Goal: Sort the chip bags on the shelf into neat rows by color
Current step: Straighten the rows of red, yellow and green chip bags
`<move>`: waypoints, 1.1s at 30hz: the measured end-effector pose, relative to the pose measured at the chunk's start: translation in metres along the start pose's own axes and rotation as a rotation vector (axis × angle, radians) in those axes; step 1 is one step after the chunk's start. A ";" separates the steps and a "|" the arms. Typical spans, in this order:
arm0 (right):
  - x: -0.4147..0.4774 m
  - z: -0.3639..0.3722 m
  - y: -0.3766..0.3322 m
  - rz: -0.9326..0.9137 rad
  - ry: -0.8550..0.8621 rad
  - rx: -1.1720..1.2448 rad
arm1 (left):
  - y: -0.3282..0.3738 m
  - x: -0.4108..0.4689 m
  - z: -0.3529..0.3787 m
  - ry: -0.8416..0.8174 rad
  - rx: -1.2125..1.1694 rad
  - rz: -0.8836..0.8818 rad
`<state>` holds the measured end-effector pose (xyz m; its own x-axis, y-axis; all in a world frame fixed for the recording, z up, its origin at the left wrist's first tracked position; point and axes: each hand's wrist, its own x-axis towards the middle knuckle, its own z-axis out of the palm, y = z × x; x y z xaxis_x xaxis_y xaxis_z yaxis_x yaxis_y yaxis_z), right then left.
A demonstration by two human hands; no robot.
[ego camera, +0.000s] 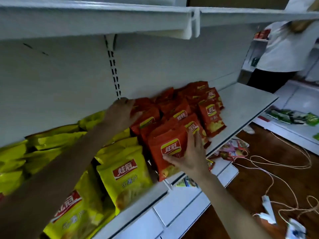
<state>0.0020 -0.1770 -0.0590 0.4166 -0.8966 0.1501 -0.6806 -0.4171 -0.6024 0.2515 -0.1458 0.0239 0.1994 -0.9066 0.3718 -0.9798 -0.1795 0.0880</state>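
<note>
Yellow chip bags (124, 171) fill the left part of the white shelf (241, 107), standing and leaning in rows. Red chip bags (183, 109) crowd the middle, some upright, some piled at the back. My left hand (120, 114) reaches to the back wall and presses on a rear red bag (143, 104), fingers bent around its top. My right hand (191, 154) lies spread against the front red bag (164, 145) near the shelf's front edge, thumb under its logo.
The shelf's right end is bare. An upper shelf (96, 21) hangs overhead. A lower shelf holds mixed packets (231, 150). Cords (279, 163) and white plugs lie on the wooden floor. A person in a white top (284, 49) stands at right by green packets (293, 118).
</note>
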 end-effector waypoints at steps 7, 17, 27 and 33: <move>0.020 0.015 0.003 0.031 -0.113 -0.137 | -0.016 0.050 0.028 -0.244 0.018 0.007; 0.036 0.018 0.015 -0.002 -0.123 -0.174 | -0.005 0.074 0.031 -0.393 0.173 -0.011; 0.049 0.011 0.023 0.012 -0.121 -0.121 | 0.006 0.082 0.037 -0.369 -0.147 -0.042; 0.058 0.004 0.031 0.013 -0.113 -0.065 | 0.015 0.089 0.046 -0.326 -0.125 -0.078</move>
<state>0.0077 -0.2413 -0.0718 0.4703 -0.8810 0.0517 -0.7223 -0.4180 -0.5510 0.2543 -0.2465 0.0159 0.2390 -0.9699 0.0470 -0.9487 -0.2229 0.2244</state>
